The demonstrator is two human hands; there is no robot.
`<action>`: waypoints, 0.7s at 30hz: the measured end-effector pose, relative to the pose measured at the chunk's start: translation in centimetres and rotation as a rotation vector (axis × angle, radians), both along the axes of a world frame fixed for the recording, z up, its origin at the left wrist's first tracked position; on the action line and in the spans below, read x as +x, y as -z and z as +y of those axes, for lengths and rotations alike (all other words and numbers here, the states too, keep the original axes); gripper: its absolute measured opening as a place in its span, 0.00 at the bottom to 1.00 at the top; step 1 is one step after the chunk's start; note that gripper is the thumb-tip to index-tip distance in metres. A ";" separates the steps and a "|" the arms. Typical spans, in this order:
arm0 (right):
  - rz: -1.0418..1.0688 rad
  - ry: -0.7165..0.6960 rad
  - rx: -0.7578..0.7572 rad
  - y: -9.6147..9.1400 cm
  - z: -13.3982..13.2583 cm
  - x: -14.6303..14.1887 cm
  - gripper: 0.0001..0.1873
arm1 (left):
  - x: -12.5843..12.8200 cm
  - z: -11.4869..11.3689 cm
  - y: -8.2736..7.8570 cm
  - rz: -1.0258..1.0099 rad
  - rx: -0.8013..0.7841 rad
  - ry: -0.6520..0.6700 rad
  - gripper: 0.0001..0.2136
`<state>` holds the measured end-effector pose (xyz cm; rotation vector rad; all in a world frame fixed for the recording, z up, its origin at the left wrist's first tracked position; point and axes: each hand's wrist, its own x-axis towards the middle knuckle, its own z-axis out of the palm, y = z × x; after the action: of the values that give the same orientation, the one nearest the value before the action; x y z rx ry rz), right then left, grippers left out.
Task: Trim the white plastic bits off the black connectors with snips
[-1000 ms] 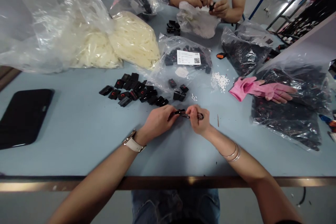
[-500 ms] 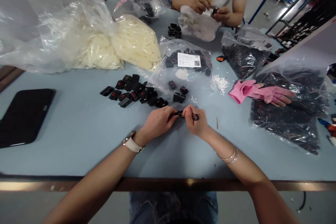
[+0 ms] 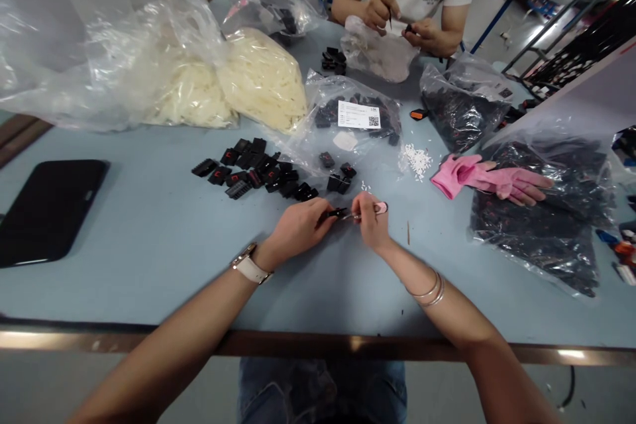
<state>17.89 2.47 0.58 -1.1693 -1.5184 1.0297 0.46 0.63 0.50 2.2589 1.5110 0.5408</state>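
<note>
My left hand (image 3: 307,228) pinches a small black plastic connector (image 3: 338,212) that sticks out to the right past the fingertips. My right hand (image 3: 371,222) is closed around a small metal tool (image 3: 356,216) with a pale, rounded end showing above the fist. Its thin tip points left at the connector; whether the two touch I cannot tell. Just beyond my left hand lies a pile of black connectors (image 3: 258,169), some with red marks. A few more black connectors (image 3: 338,182) and scattered small white pieces (image 3: 366,186) lie beyond both hands.
A heap of white pieces (image 3: 417,162), pink gloves (image 3: 489,177) and bags of black parts (image 3: 536,232) are on the right. Bags of cream-coloured parts (image 3: 263,79) stand at the left, behind a black tray-like object (image 3: 52,212). Opposite, a co-worker (image 3: 407,0) handles a small black part.
My right hand has turned and drawn slightly away from my left, uncovering the tool's tip and pale end. The co-worker's hands have moved apart. The view has shifted a little.
</note>
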 end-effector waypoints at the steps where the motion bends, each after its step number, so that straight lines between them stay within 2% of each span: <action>1: 0.064 0.053 -0.033 0.1 0.1 0.0 0.29 | 0.0 0.0 0.0 -0.003 -0.004 0.002 0.04; 4: 0.178 0.139 -0.094 0.2 0.3 0.1 0.31 | 0.0 0.0 -0.1 -0.007 -0.019 0.006 0.05; 11: 0.201 0.064 -0.098 0.3 0.1 0.1 0.31 | 0.0 0.0 0.0 -0.014 -0.020 0.009 0.06; 21: 0.125 0.055 -0.087 0.4 0.0 0.0 0.30 | 0.1 0.0 0.1 -0.004 -0.017 0.000 0.05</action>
<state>17.85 2.43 0.17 -1.1777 -1.3485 1.1203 0.57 0.68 0.42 2.2432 1.5083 0.5301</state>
